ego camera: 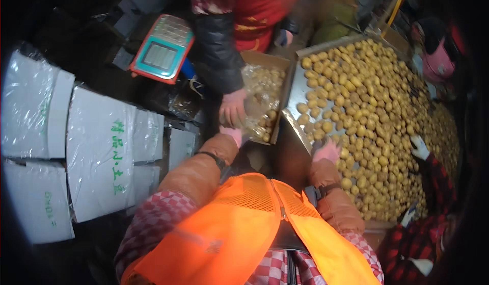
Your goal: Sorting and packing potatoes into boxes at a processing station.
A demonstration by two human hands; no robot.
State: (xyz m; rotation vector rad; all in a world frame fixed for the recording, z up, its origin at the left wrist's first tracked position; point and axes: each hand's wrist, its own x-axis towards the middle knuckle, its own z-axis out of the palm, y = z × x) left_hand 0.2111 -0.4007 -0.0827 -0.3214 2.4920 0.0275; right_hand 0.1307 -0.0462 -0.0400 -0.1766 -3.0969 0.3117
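Note:
My left hand (233, 135), in a pink glove, is at the near left corner of a cardboard box (282, 105) lined with clear plastic and holding potatoes (265, 122). A co-worker's gloved hand (233, 108) is just beyond it, close to or touching it. What my left hand grips cannot be made out. My right hand (327, 150), also in a pink glove, is at the left edge of a metal sorting table (296, 94) heaped with small potatoes (366, 113). It rests among the potatoes beside the table's raised metal edge (297, 130); its fingers are blurred.
Plastic-wrapped white cartons (101, 151) stand stacked on the left. A digital scale (164, 50) stands at the upper left. One co-worker in a red apron (254, 17) faces me across the box. Another's white-gloved hand (420, 147) reaches over the table's right side.

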